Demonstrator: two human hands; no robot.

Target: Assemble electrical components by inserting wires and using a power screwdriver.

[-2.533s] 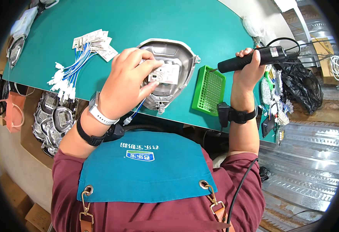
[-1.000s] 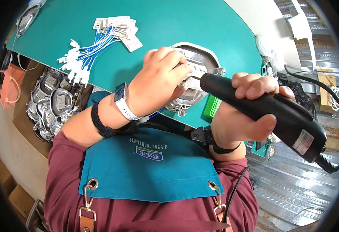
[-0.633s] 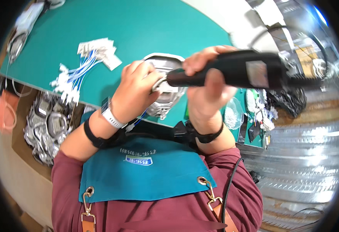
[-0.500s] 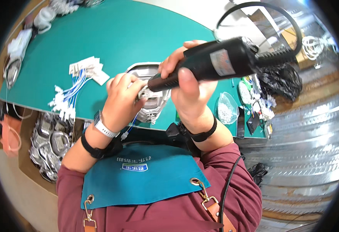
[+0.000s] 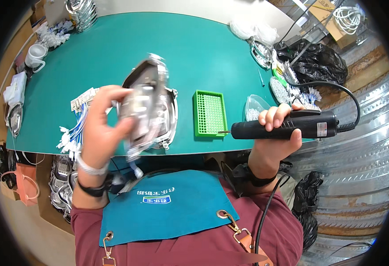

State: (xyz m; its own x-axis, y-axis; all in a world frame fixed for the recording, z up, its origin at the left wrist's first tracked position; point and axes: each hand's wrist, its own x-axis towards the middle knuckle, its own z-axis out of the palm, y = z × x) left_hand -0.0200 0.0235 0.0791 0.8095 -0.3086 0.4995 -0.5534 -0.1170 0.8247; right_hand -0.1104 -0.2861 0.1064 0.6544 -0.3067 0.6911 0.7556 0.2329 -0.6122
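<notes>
A shiny silver metal housing [image 5: 148, 99], tilted up off the table and smeared by motion, is gripped along its left side by my left hand [image 5: 101, 122]. A white connector [image 5: 138, 172] dangles below it. Behind it, a second silver housing [image 5: 173, 117] lies on the green table. My right hand [image 5: 272, 150] is wrapped round a black electric screwdriver [image 5: 287, 126], held level with its bit pointing left. The bit's tip is by the lower right corner of a green perforated tray [image 5: 196, 116]. To the left of my left hand lie white boards with blue-and-white wires [image 5: 80, 119].
A clear dish of small parts [image 5: 253, 106] stands behind the screwdriver. Black bags [image 5: 320, 62] and wired parts crowd the right side. Stacked silver housings [image 5: 81, 13] stand at the far left. More housings fill a box [image 5: 61, 177] below the table edge.
My right hand has drawn the screwdriver away from the housing, to the right and down. My left hand has moved left and lifted the housing. The green tray has come into view.
</notes>
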